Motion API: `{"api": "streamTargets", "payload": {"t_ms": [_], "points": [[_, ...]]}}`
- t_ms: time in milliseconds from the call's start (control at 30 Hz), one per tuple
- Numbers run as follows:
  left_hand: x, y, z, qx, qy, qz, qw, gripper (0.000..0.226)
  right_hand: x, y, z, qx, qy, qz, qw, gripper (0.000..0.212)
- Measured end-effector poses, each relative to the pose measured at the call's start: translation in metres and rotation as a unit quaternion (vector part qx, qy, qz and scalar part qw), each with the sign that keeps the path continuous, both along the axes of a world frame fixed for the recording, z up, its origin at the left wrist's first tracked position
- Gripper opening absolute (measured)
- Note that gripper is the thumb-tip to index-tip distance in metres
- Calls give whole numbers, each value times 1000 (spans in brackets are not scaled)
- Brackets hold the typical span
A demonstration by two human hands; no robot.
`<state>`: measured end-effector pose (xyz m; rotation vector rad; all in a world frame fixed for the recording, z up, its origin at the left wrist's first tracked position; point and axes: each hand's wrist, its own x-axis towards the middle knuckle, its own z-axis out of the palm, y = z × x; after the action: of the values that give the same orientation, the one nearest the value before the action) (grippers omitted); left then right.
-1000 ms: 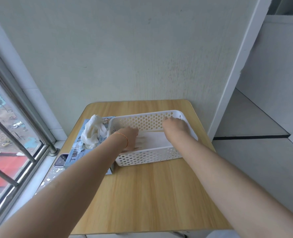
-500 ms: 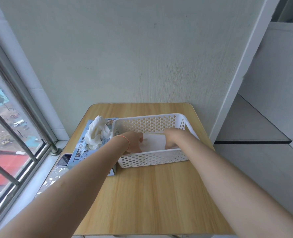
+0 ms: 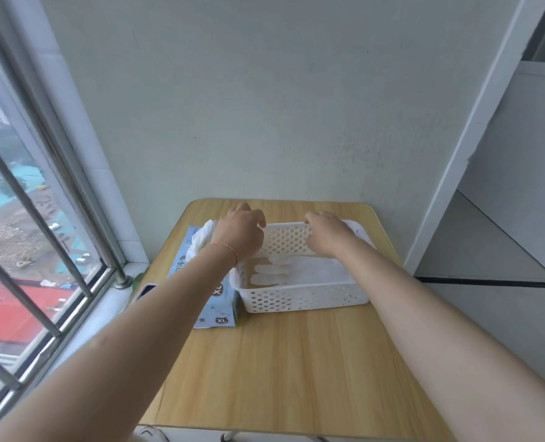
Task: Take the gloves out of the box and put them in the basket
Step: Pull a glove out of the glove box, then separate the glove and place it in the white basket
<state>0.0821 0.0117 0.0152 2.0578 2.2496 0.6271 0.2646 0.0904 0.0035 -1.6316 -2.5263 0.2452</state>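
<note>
At about nine o'clock on the light wood-grain table [image 3: 283,362] lies the pale blue cardboard glove box marked XL [image 3: 207,291], with a crumpled tuft of thin white gloves [image 3: 204,239] poking from its top opening. The left hand [image 3: 240,232] hovers just above that tuft and the basket's left corner, fingers loosely curled; nothing shows pinched in them. To do this step well, it should drop to the tuft, pinch only one layer of film near its top and draw straight up, so the rest stays in the box.

Touching the box on its right, at about twelve o'clock, stands the white perforated plastic basket [image 3: 306,301]. A translucent white glove [image 3: 272,274] already lies flat on its floor, fingers pointing toward nine o'clock.

At one o'clock, the right hand [image 3: 327,236] hangs over the basket's far wall, fingers bent downward; whether the tips touch the rim I cannot tell, and it seems to hold nothing. It would serve best pressing the box or basket steady while the other pulls, since both are light and likely to slide.
</note>
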Motion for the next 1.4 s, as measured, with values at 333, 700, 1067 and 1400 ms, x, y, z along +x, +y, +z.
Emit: {"api": "streamTargets", "payload": {"t_ms": [333,700,1067,1400], "points": [[-84,-47,13,-58,-107,101,987,47,-80,6,-3,-9,-77,79,994,58],[-98,-42,-12,-16,-217,101,971,21,-103,4,-6,79,-111,76,988,24],[-100,-39,-26,-141,-200,70,967,97,-94,-1,1,9,-111,76,991,27],[-109,-46,-17,-111,-229,48,966,68,-101,-20,21,-66,-56,65,994,23]]}}
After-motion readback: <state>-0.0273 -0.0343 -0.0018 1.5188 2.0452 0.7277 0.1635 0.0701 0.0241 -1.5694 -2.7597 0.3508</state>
